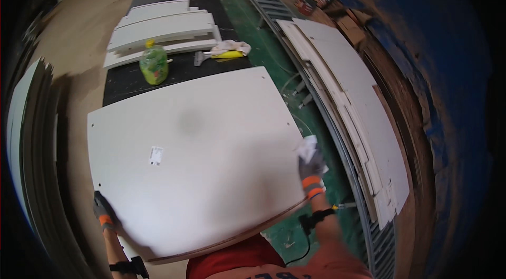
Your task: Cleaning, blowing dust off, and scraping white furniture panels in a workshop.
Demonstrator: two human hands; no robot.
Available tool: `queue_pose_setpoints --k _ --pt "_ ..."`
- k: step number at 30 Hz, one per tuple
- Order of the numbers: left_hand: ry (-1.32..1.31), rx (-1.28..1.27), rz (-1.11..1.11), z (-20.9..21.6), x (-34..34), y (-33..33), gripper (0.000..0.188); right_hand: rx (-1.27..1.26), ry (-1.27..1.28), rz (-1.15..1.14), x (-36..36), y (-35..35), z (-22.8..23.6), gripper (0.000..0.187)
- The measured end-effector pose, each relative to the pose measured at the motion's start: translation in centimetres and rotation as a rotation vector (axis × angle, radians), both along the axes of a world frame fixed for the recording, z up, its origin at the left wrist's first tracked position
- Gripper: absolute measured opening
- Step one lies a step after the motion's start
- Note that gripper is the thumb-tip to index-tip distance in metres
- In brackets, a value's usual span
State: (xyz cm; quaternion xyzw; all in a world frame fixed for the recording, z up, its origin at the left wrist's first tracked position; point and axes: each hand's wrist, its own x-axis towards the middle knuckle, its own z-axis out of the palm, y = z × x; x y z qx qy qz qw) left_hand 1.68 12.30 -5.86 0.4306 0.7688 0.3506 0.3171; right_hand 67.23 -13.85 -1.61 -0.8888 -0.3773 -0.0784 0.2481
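I'm seeing open air running over the panel (197,173) between the left hand (102,206) and the right hand (312,164), with the bottle (153,66) and tool (227,55) standing in the way past its far edge and stacked boards (350,89) blocking the right.

Catching a soft gloss on the smooth white board (211,121), paper on its label (156,155); now spotting fabric on 2 gloves (313,165), see-through plastic on the bottle (154,67), crumpled cloth in the rag (234,47), grey metal on the conveyor (263,2).
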Motion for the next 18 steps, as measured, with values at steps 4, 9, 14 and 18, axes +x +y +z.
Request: queue_pose_setpoints --k 4,9,14,18 --pt "0.047 0.256 -0.173 -7.1 -14.0 1.2 0.069 0.023 0.005 -0.099 -4.7 1.2 -0.8 0.077" --pt "0.204 0.039 -0.112 -4.7 -6.2 0.0 0.066 -0.253 0.02 0.665 -16.4 3.3 2.6 0.07" --pt "0.064 -0.07 -0.111 -2.3 -6.7 0.9 0.066 -0.204 -0.091 0.322 -6.8 8.1 1.9 0.07" --pt "0.254 -0.063 -0.146 -2.9 -6.4 1.2 0.067 -0.168 -0.105 0.176 -3.4 6.3 2.1 0.068"
